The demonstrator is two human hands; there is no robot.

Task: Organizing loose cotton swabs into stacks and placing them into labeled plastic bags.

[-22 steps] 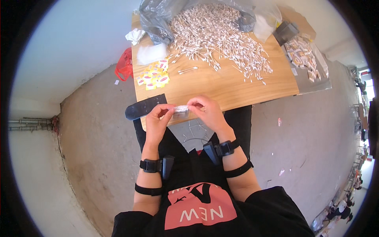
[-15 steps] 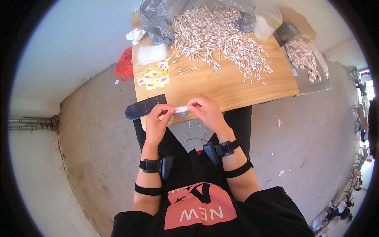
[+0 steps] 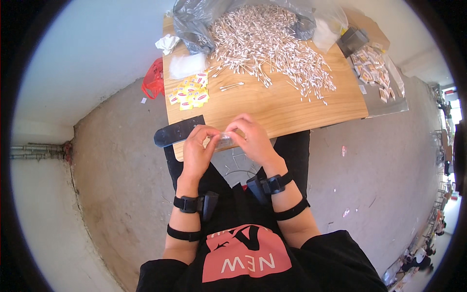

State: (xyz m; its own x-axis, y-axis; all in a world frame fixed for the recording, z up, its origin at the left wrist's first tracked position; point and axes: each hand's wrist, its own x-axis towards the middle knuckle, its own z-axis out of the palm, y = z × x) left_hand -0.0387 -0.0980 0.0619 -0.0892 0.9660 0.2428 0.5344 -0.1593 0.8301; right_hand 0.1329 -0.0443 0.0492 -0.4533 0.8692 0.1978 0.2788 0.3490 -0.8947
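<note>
Swabs point(image 3: 262, 39) lie heaped across the far side of the table point(image 3: 311, 114). In the head view, over the near edge, I see the left hand point(image 3: 197, 152) and right hand point(image 3: 255, 141) close together, thumb and fingertips of each pinching a small clear packet point(image 3: 225, 141). Yellow cards point(image 3: 189, 93) lie beyond a dark flat board point(image 3: 176, 132) just beside the left hand.

Bright daylight, curved fisheye edges, black corners
</note>
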